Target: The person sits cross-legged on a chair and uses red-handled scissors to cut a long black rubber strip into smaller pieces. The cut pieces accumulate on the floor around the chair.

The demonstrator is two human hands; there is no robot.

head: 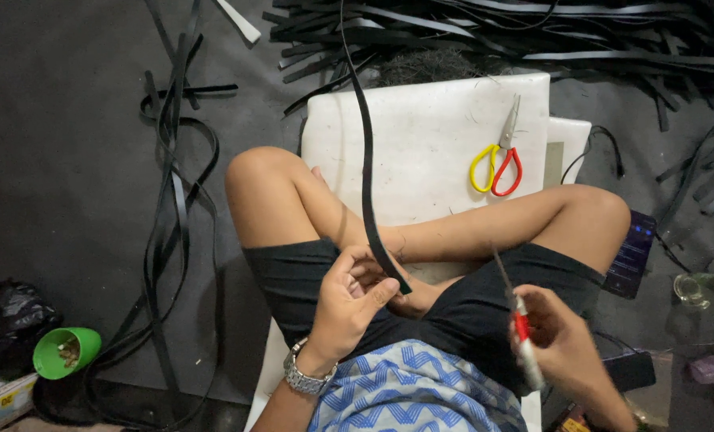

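I sit cross-legged on a white board (421,136). My left hand (349,300), with a metal watch on its wrist, pinches the lower end of a long black strap (367,168) between thumb and fingers. The strap runs up and away over the board. My right hand (561,340) grips a thin tool with a red and white handle (523,336), its metal tip pointing up; it is blurred. Scissors with one yellow and one red handle (497,160) lie on the board beyond my knees.
A heap of black straps (493,32) lies at the far edge. More loose straps (169,208) trail on the dark floor at left. A green cup (66,352) and black bag (9,320) sit lower left. A dark phone (633,252) and glass jar (705,290) are at right.
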